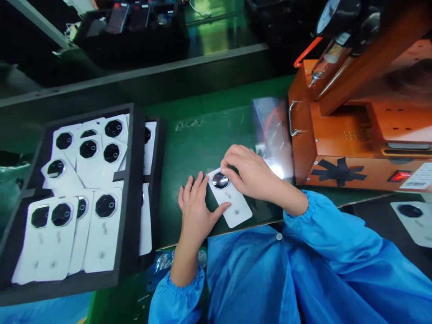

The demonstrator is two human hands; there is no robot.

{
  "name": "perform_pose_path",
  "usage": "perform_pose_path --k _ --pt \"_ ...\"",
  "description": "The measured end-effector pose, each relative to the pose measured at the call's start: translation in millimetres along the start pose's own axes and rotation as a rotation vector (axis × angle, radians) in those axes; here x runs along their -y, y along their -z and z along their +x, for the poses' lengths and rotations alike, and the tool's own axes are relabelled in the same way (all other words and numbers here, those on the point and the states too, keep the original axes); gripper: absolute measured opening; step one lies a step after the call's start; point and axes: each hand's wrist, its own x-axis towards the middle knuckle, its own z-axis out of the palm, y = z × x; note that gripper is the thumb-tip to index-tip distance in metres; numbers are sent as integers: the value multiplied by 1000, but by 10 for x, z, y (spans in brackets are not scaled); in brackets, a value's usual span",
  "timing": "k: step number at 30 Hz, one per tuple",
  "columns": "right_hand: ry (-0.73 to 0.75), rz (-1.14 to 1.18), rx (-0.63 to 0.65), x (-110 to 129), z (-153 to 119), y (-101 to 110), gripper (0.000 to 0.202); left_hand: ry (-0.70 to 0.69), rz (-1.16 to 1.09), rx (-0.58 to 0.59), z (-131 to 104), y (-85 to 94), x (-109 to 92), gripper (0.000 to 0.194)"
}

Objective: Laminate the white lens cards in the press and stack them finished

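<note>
A white phone back cover (232, 208) with a black, octagonal camera window (220, 180) lies slightly askew on the green mat. My left hand (197, 204) is flat beside its left edge, fingers stretched out. The thumb of that hand rests on the cover's face. Over the top right corner, my right hand (249, 171) has thumb and fingertips pinched together at the edge of the camera window. Whatever may be between those fingertips is too small or hidden to make out.
At left, a black foam tray (126, 211) holds several similar white covers; another tray shows beneath it. An orange press machine (305, 148) stands at right, with clear plastic film (270, 130) beside it. Another white cover (413, 222) lies far right.
</note>
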Motion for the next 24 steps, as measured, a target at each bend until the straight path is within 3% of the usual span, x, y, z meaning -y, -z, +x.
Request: perform_pose_path --k 5,12,24 --pt "-47 186 316 -98 156 45 15 -84 -3 -10 15 52 116 95" --pt "-17 87 478 -103 168 -21 18 -65 8 22 30 69 114 98" --pt "52 -164 320 -240 127 -218 20 -53 39 59 41 97 77 95"
